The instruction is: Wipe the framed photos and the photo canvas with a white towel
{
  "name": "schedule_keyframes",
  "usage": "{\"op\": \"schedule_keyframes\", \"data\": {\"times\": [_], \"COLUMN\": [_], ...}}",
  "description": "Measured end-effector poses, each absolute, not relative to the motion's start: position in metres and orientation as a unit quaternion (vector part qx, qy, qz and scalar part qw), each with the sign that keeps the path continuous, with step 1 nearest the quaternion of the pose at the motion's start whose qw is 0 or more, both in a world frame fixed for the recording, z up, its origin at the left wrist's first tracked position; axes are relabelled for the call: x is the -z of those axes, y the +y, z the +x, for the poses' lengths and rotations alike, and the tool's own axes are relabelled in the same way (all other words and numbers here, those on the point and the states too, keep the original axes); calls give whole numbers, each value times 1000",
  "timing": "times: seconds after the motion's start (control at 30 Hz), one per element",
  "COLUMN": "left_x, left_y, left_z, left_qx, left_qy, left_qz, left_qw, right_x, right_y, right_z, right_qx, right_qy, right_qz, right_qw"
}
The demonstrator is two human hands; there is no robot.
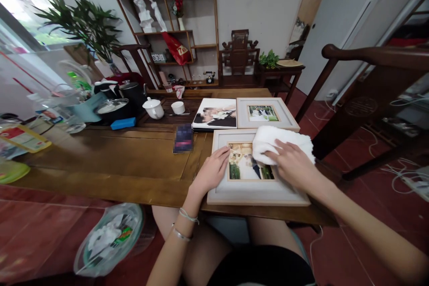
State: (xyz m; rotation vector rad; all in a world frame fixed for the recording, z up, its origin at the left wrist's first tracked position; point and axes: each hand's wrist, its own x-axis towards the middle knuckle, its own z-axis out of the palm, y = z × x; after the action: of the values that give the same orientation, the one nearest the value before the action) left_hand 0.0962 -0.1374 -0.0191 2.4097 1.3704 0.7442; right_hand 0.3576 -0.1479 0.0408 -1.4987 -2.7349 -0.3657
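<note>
A picture frame (258, 195) with a pale wooden edge, a wide whitish mat and a small photo lies flat at the table's near edge. My left hand (212, 169) rests open on its left side, fingers stretched out to the photo's edge. In my right hand (290, 163) is a folded white towel (281, 138), pressed onto the frame's upper right and hiding part of the photo. Just behind lie a similar frame (284, 120) with an outdoor photo and a white-edged photo panel (214, 121).
On the wooden table (134, 161), a dark phone-sized object (183, 138), a blue block (123, 123), a white teapot (153, 108) and a small white cup (178, 107) stand leftward. A lined trash bin (109, 239) is below. A wooden chair (365, 94) stands at right.
</note>
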Motion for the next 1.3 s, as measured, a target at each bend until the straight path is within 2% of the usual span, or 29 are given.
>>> {"op": "schedule_keyframes", "data": {"times": [0.13,0.3,0.4,0.5,0.63,0.77,0.83,1.07,1.3], "left_x": [20,19,19,19,20,21,21,18,16], "left_y": [-137,-137,-137,-137,-137,-138,-137,-138,-137], "left_z": [97,97,97,97,95,94,94,95,96], "left_qx": [-261,-263,-262,-261,-266,-265,-267,-255,-250], "left_qy": [471,471,471,469,465,461,460,471,475], "left_qz": [832,833,833,835,835,837,837,834,833], "left_qw": [130,124,124,123,124,129,129,131,131], "right_x": [-34,-63,-72,-61,-44,-54,-58,-22,-38], "right_y": [-168,-240,-255,-233,-174,-119,-100,-91,-186], "right_z": [329,333,342,349,365,391,398,371,360], "right_qx": [43,-123,-167,-134,20,218,267,177,76], "right_qy": [-912,-949,-946,-934,-916,-826,-792,-850,-902], "right_qz": [-407,-290,-278,-332,-401,-511,-534,-493,-424], "right_qw": [-20,-2,4,12,10,91,124,55,-2]}}
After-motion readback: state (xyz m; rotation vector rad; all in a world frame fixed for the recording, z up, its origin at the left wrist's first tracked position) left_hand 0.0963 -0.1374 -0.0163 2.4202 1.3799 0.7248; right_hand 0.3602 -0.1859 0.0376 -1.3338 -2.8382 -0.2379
